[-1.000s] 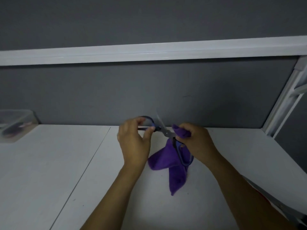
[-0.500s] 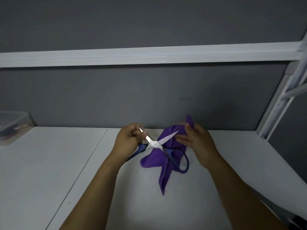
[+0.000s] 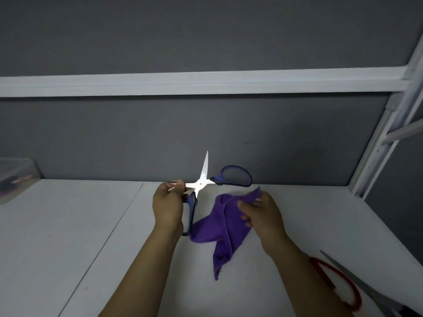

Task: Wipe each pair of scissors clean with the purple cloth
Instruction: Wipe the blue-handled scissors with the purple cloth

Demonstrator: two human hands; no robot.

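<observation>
Two hands work above a white worktop [image 3: 68, 225] that runs up to a grey wall [image 3: 206, 133]. The left hand [image 3: 168, 207] holds a pair of blue-handled scissors [image 3: 200, 184] opened wide into a cross. Its fingers [image 3: 177, 184] are pressed together with the thumb, pinching one blade near the tip. The other blade points straight up in front of the wall. One blue handle runs down along the inner side of the left hand, while the other loop stands out to the upper right, clear of both hands.

The right hand [image 3: 263, 216] is just right of the scissors, apart from them. Its fingers [image 3: 248, 205] are curled into the purple cloth [image 3: 219, 227], gripping it in a bunch. The rest of the cloth hangs in folds, with one pointed corner trailing towards the worktop. The lower left fold of the cloth sits just beside the end of the lower handle; whether they touch cannot be told.

A second pair, the red-handled scissors [image 3: 338, 284], lies on the worktop near the right forearm, its grey blades reaching towards the bottom right corner. A clear box [image 3: 16, 177] stands at the far left edge, blurred. A white rail [image 3: 206, 83] crosses the wall, and a white frame [image 3: 389, 133] rises at the right.
</observation>
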